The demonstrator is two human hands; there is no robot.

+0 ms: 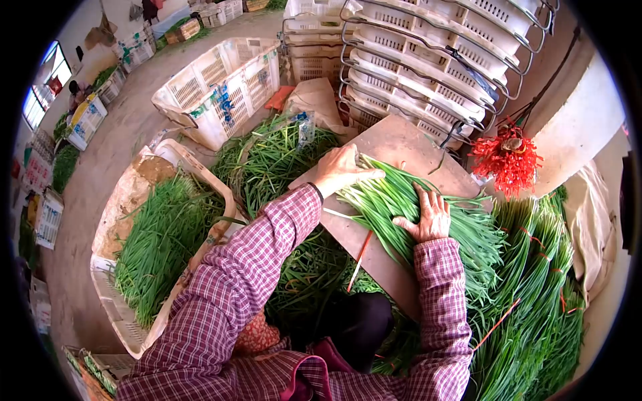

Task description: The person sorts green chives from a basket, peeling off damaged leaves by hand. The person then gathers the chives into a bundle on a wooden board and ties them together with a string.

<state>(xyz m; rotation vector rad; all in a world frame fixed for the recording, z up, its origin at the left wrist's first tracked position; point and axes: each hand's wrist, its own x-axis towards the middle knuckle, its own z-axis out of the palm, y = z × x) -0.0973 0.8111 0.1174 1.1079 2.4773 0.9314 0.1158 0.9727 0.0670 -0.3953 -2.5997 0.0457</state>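
A loose bundle of green chives (391,207) lies across a flat board (421,150) in front of me, its pale stem ends toward the left. My left hand (340,170) is at those stem ends, thumb stretched out and apart from the fingers, touching the stalks. Spread over the leafy part, my right hand (428,217) rests on top of the bundle with its thumb apart. Right of the board, several tied bunches of chives (521,287) are heaped, with red ties around them. One red tie (360,260) hangs over the board's near edge.
At left stands a crate (100,281) holding loose chives (164,240). More loose greens (267,160) are heaped behind the board. An upright white crate (247,90) and stacked crates (428,73) stand farther back. A bunch of red ties (508,164) hangs at right.
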